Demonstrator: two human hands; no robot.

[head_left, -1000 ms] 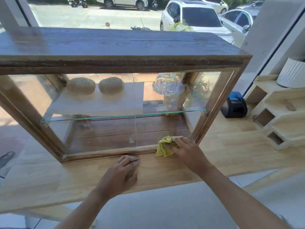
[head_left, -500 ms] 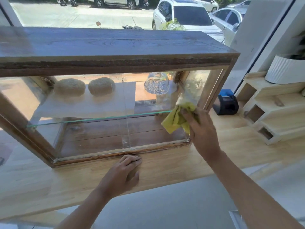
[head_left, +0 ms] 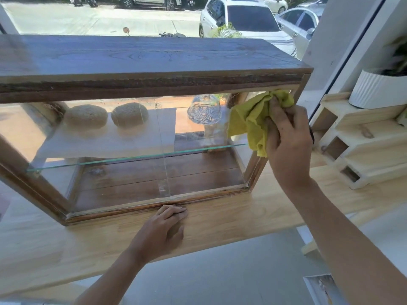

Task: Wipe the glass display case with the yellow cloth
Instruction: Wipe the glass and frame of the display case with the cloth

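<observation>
Nearest to me, my left hand (head_left: 164, 231) rests on the pale wooden counter (head_left: 220, 221), its fingers (head_left: 174, 211) loosely bent and holding nothing, the tips touching the bottom rail of the glass display case (head_left: 132, 139) near the middle of its front. Above and to the right, my right hand (head_left: 286, 137) is raised to the upper right corner of the front pane, its fingers (head_left: 274, 111) curled round the bunched yellow cloth (head_left: 248, 122) and pressing it against the glass just under the dark wooden top; a loose fold of the cloth hangs down beside my palm, over the right upright of the frame. Inside the case, a glass shelf (head_left: 132, 158) runs across at mid height; on it lie two round, seeded loaves (head_left: 86, 116) to the left and a cut-glass dome (head_left: 203, 110) to the right, close behind the cloth. The floor of the case is dark planks. To the right of the case, on the counter, stands a pale wooden stepped organizer (head_left: 363, 148) with a white ribbed planter (head_left: 374, 89) on top. Beyond the window, cars (head_left: 246, 20) stand parked in the sun.
</observation>
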